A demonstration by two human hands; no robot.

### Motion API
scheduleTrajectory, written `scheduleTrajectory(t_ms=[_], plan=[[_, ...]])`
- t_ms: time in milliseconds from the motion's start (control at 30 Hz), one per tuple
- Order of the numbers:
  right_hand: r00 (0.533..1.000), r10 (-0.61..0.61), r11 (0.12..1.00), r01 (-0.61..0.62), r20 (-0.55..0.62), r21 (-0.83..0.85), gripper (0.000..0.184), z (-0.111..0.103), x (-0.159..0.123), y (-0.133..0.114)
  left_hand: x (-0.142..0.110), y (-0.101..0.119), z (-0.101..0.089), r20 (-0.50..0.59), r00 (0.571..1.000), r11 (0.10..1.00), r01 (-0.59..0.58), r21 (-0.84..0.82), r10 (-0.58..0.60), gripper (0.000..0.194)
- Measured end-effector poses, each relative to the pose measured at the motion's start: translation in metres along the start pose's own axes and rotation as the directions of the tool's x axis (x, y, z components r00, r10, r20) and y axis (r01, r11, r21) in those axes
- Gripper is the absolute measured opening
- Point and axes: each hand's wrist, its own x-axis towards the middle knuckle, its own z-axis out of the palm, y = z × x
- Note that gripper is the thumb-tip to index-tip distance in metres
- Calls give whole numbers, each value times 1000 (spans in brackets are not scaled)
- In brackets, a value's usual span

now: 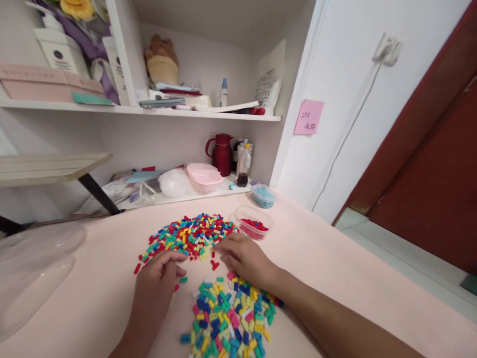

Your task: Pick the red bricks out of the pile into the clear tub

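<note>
A far pile of small toy building bricks [194, 231] in red, yellow, green and blue lies on the pale pink tabletop. My left hand [162, 271] is at its near left edge, loosely bent, with thumb and forefinger apart and no brick visible between them. A green brick [183, 280] lies beside its fingertips. My right hand [242, 256] reaches over the pile's right edge, fingers apart, the fingertips close to a few loose red bricks [215, 265]. Whether they touch any brick is unclear. Nearer to me spreads a second pile of mixed-colour bricks [231, 318], partly behind my right forearm.
A clear tub [270, 219] of red bricks stands beyond my right hand, with a tub of light blue bricks [263, 196] farther back. Clear plastic lids [40, 268] lie at left. A pink container [204, 176], red jug [222, 154] and bottle [244, 166] stand under the shelf.
</note>
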Motion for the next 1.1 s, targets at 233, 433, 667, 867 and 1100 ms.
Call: scheduleTrajectory(t_ms=[233,433,667,867,1100], plan=[[998,-56,988,57,5,-146,28,5,3,-1,2,-1,1,13,999,999,32,8,-32,33],[999,28,999,-26,38,-43,22,-4,4,0,2,-2,0,13,1000,1000,5,8,-5,34],[996,80,996,-78,35,-48,19,-5,6,-5,2,0,-1,18,1000,1000,5,29,-6,35],[994,108,992,-108,-8,62,20,-4,5,-4,3,-3,-1,14,1000,1000,2,24,-2,37],[941,141,984,-99,-307,149,12,-36,9,7,4,-2,-2,2,1000,1000,-7,10,7,35]])
